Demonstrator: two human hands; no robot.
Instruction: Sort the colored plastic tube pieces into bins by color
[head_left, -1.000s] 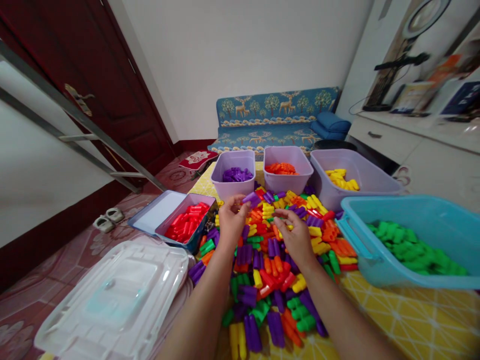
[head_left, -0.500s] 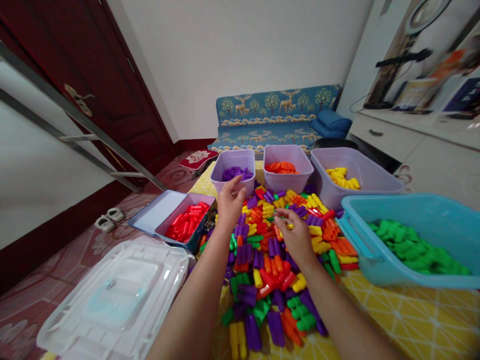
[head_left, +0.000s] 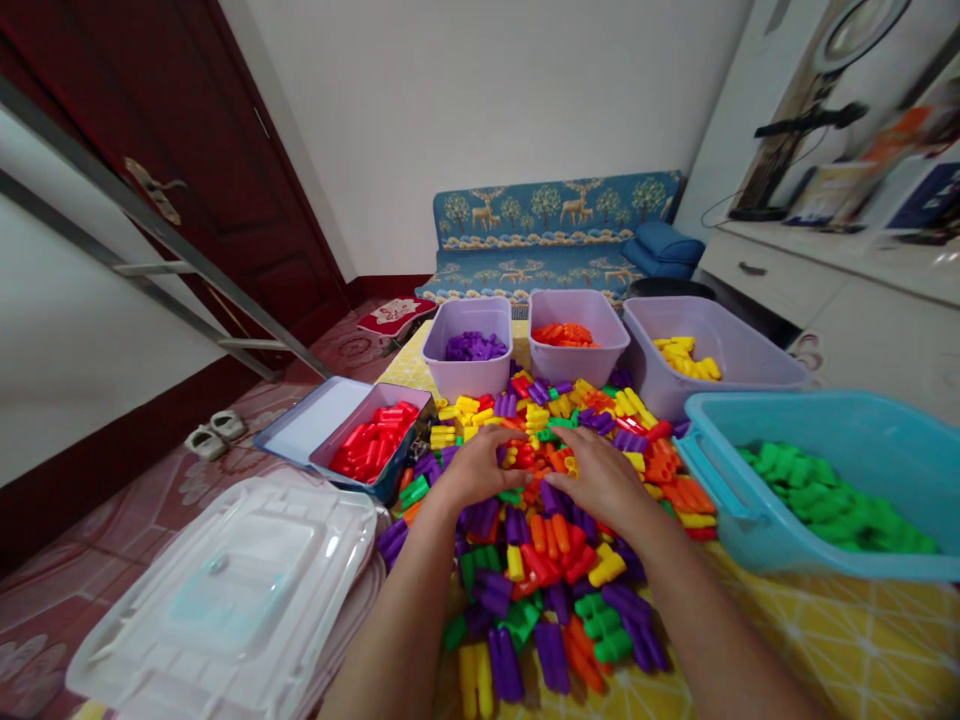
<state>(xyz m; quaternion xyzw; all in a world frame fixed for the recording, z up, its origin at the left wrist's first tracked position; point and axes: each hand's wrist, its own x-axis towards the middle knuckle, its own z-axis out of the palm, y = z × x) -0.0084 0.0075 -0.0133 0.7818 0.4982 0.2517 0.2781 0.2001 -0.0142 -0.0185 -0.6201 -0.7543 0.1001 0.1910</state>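
A mixed heap of ribbed plastic building blocks (head_left: 551,535) in red, orange, yellow, green and purple spreads in front of me. My left hand (head_left: 480,468) is over the middle of the heap, its fingers curved and apart. Facing it from the right, my right hand (head_left: 598,478) hovers with thumb and fingers parted. Small orange and red blocks (head_left: 534,458) lie between the fingertips of both hands. I see no block gripped in either hand. Parts of the heap are hidden under my palms and forearms.
Behind the heap stand a bin of purple blocks (head_left: 466,375), a bin of orange blocks (head_left: 579,362) and a bin of yellow blocks (head_left: 750,350). A blue tub (head_left: 825,405) holds green blocks at right. At left are an open box (head_left: 411,440) of red blocks and a clear lid (head_left: 225,590).
My left hand has come down from beside the purple bin to the heap's middle. My right hand has stayed close to its place, its fingers turned more toward the left hand.
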